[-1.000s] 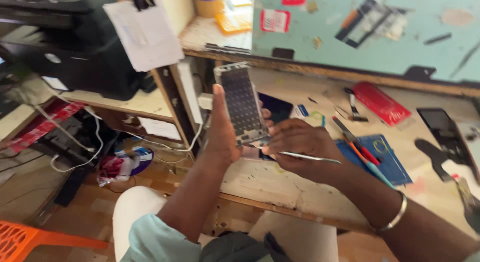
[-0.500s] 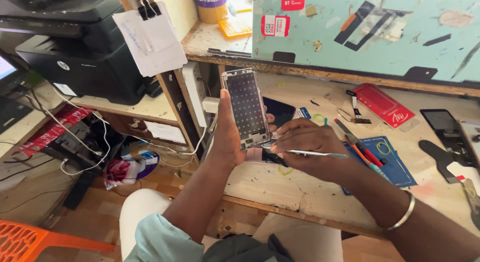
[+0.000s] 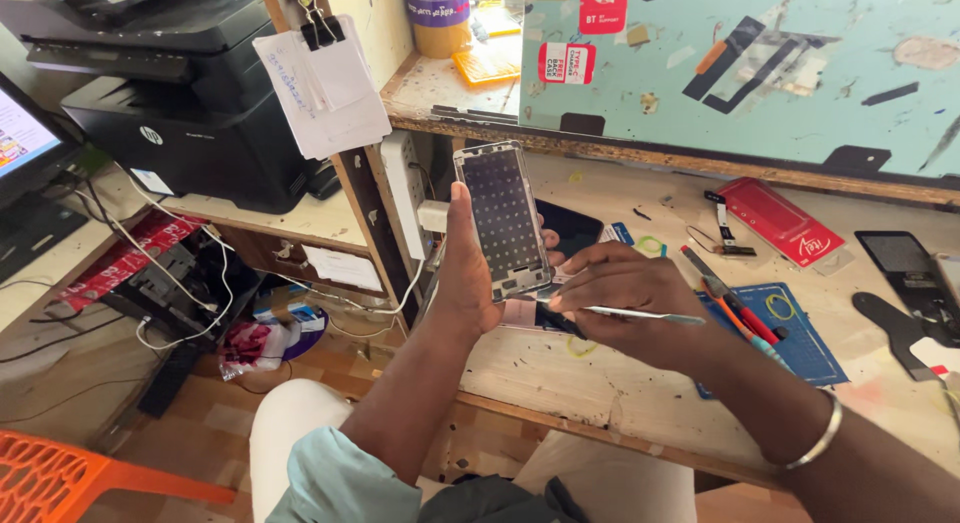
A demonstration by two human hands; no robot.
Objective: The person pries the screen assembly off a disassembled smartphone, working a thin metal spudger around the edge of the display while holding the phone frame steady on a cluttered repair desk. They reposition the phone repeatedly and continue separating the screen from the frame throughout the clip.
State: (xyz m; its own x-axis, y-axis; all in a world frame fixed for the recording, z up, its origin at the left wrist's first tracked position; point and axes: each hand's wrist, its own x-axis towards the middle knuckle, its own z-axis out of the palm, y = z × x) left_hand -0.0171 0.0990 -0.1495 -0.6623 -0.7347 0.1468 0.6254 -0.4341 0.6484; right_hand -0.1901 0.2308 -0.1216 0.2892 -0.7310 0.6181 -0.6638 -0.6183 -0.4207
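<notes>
My left hand (image 3: 470, 268) holds a phone screen panel (image 3: 503, 219) upright, its dark dotted back facing me inside a pale frame. My right hand (image 3: 625, 303) grips a thin metal tool (image 3: 640, 314) whose tip meets the panel's lower edge near my left palm. Both hands hover above the worn wooden workbench (image 3: 600, 383). A second dark phone screen (image 3: 568, 228) lies flat on the bench just behind the held panel.
On the bench to the right lie a blue mat (image 3: 790, 333) with screwdrivers (image 3: 735, 308), a red packet (image 3: 780, 221) and a black phone part (image 3: 900, 258). A black printer (image 3: 170, 103) stands on a shelf at left. An orange chair (image 3: 70, 478) sits bottom left.
The view has shifted so the printer and shelf show more. My left hand keeps the panel raised, and my right hand has brought the metal tool closer to its lower edge.
</notes>
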